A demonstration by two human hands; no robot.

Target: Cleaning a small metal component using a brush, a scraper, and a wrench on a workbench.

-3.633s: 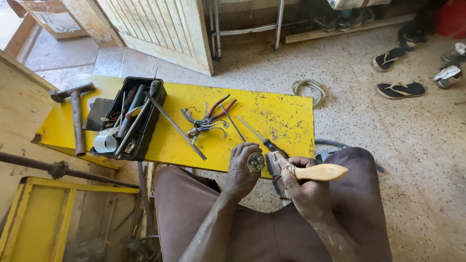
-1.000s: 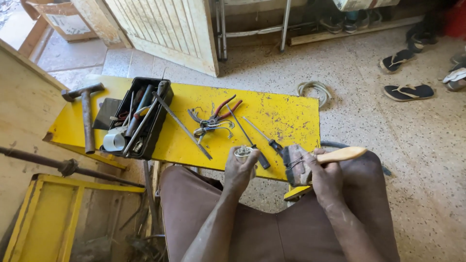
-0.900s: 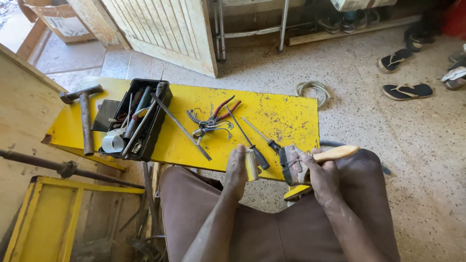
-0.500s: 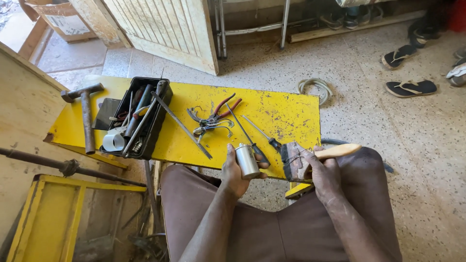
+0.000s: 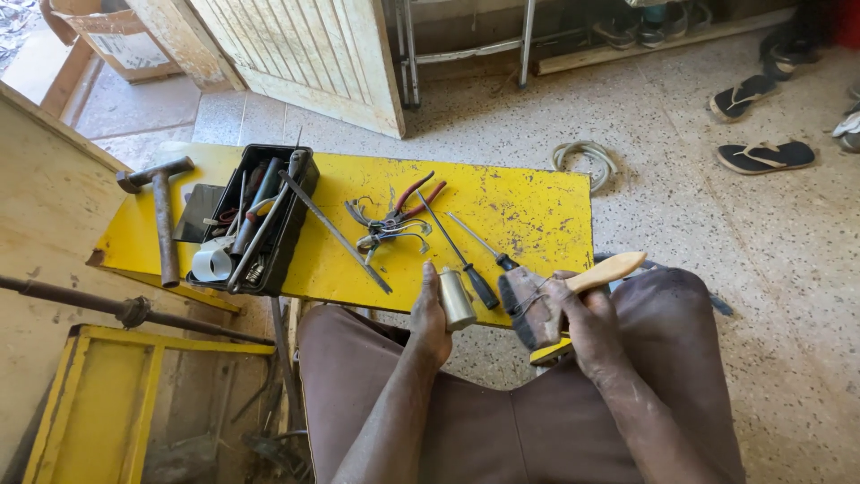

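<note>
My left hand (image 5: pixel 430 315) holds a small metal cylinder (image 5: pixel 456 298) upright at the near edge of the yellow table (image 5: pixel 537 215). My right hand (image 5: pixel 589 321) grips a brush with a light wooden handle (image 5: pixel 609 269) and a dark bristle head (image 5: pixel 528 309), held over my right thigh just below the table edge. A dark-handled screwdriver (image 5: pixel 466 264) lies on the table right beside the cylinder.
A black tool tray (image 5: pixel 255 220) with several tools stands at the table's left, beside a hammer (image 5: pixel 161 215). Red-handled pliers (image 5: pixel 403 211) lie mid-table. A yellow frame (image 5: pixel 90 403) is at lower left. Sandals (image 5: pixel 761 157) and a cable coil (image 5: pixel 587 161) lie on the floor.
My left hand has turned the metal cylinder from end-on to upright and raised it at the table edge. My right hand has kept the brush, shifting it slightly.
</note>
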